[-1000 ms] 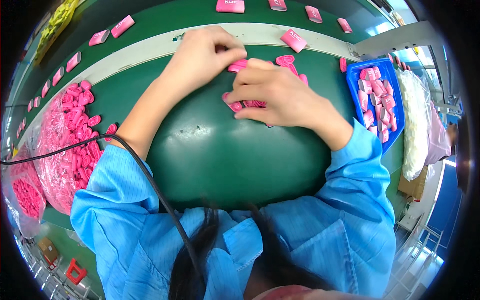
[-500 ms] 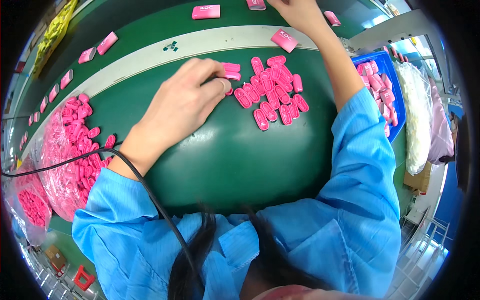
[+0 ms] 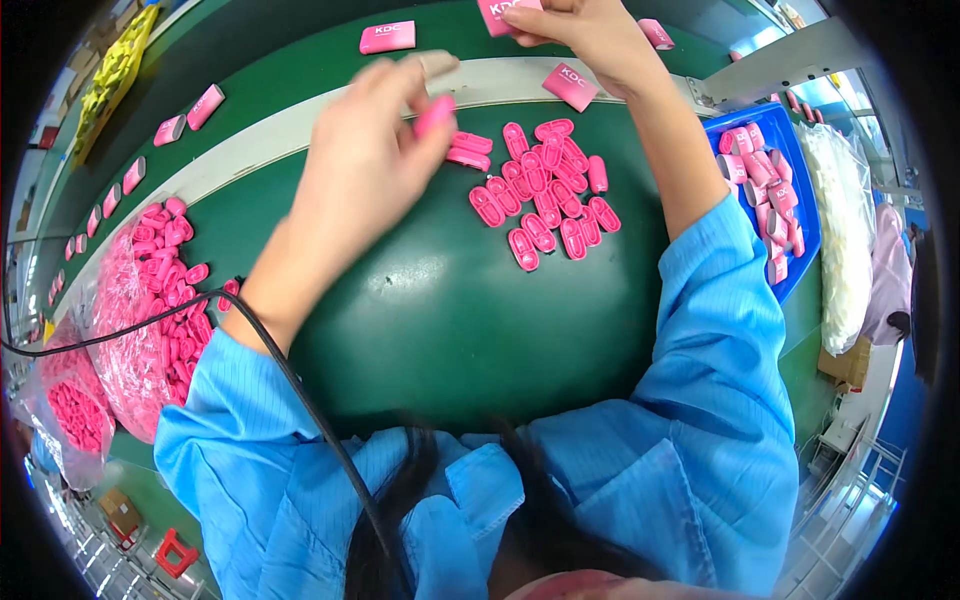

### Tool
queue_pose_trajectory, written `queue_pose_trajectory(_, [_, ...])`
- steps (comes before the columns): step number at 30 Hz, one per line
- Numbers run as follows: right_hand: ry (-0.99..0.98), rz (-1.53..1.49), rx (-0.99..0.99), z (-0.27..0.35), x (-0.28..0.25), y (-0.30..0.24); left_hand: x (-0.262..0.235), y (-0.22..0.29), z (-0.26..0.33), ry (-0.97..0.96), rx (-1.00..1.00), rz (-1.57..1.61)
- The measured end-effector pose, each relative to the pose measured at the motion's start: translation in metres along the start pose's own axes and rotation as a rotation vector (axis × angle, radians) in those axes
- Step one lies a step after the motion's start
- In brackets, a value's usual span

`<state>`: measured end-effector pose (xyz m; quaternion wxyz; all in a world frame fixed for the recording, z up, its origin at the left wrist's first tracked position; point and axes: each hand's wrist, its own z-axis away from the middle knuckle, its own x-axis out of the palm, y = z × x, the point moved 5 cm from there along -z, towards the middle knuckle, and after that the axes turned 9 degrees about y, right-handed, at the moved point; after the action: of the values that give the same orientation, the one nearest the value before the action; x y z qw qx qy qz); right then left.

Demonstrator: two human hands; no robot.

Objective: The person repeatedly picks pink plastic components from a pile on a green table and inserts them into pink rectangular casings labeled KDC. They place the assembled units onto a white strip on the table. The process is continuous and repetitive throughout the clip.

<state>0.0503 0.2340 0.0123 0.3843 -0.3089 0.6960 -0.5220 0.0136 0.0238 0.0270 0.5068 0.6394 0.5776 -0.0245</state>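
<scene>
Between the thumb and fingers of my left hand [image 3: 365, 150] is a small pink oval cap [image 3: 434, 115], raised over the near edge of the white strip. At the top, my right hand [image 3: 595, 40] pinches a flat pink case [image 3: 508, 16] with pale lettering. Below my hands a loose cluster of pink oval caps [image 3: 547, 185] lies on the green table, most showing their hollow side. Two caps [image 3: 470, 150] rest side by side just right of my left hand. Another pink case [image 3: 570, 87] lies across the white strip [image 3: 490, 80], under my right wrist.
Several pink cases [image 3: 387, 37] sit spaced along the green belt beyond the strip. A clear bag [image 3: 125, 330] spills pink caps at left; a black cable [image 3: 262, 330] crosses my left forearm. At right stands a blue bin [image 3: 812, 215] of pink cases beside a metal post [image 3: 760, 65].
My left hand has lifted up and away from the paired caps with one cap in its fingers. My right hand has drawn a pink case from the belt toward the left hand.
</scene>
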Motion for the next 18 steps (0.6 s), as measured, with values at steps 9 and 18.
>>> queue_pose_trajectory(9, [-0.009,0.041,-0.101,0.03,0.034,-0.003,0.035,-0.055,-0.018,0.014,-0.596,0.921])
queue_pose_trajectory(18, [-0.072,-0.122,0.095,0.027,0.036,0.017,0.035,-0.064,-0.016,0.071,-0.524,0.867])
